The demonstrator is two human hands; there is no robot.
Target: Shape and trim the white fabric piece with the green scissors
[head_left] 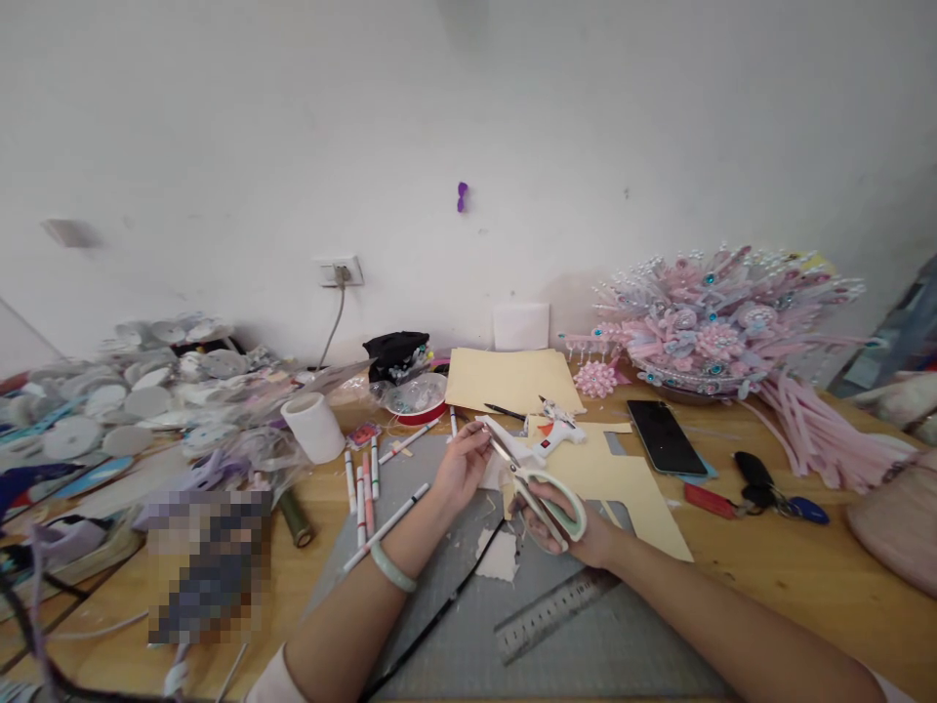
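Note:
My right hand grips a pair of scissors with pale green and white handles, its fingers through the loops. The blades point up and left, towards my left hand. That hand is closed in a pinch on a piece of white paper, and the blades lie against the paper. Just behind the scissors rests a white hot glue gun. Below my hands a torn-edged white scrap, a black cord and a steel ruler lie on a grey cutting mat.
Several markers and a white roll stand or lie left of my hands. Cream card sheets lie behind. To the right are a phone, keys and a pink beaded headdress. White discs clutter the left.

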